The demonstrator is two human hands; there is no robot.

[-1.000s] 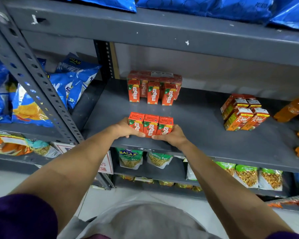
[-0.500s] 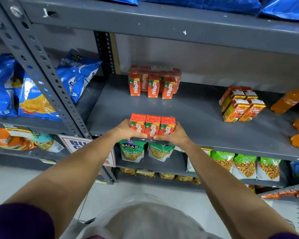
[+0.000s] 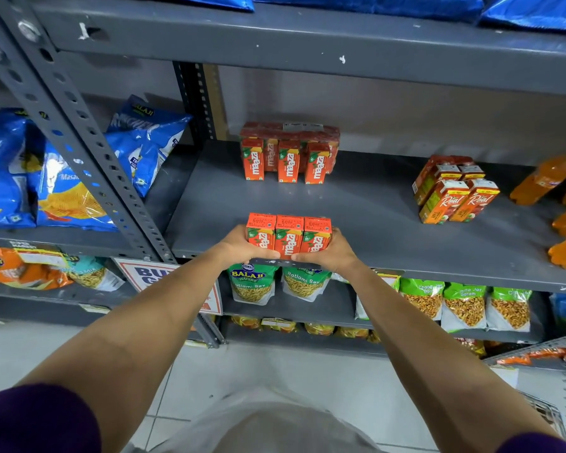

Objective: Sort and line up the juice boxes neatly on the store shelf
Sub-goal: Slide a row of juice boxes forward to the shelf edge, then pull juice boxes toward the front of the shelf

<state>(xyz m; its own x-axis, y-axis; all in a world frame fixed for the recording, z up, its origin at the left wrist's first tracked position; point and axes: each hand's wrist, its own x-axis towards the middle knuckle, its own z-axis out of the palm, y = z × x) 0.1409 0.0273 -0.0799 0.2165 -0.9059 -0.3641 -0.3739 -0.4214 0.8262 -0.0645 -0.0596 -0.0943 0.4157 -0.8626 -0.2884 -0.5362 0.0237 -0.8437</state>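
Where the shelf (image 3: 373,223) meets its front edge, left hand (image 3: 239,245) and right hand (image 3: 332,253) clamp three Maaza boxes (image 3: 288,237) side by side, upright.

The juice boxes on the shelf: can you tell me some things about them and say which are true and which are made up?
1. Both hands squeeze three Maaza boxes together: left hand, right hand. True.
2. Those three sit at the back of the shelf. False: at the front edge.
3. The Real boxes stand right of them. True.
4. The orange bottles stand upright. False: they lie down.
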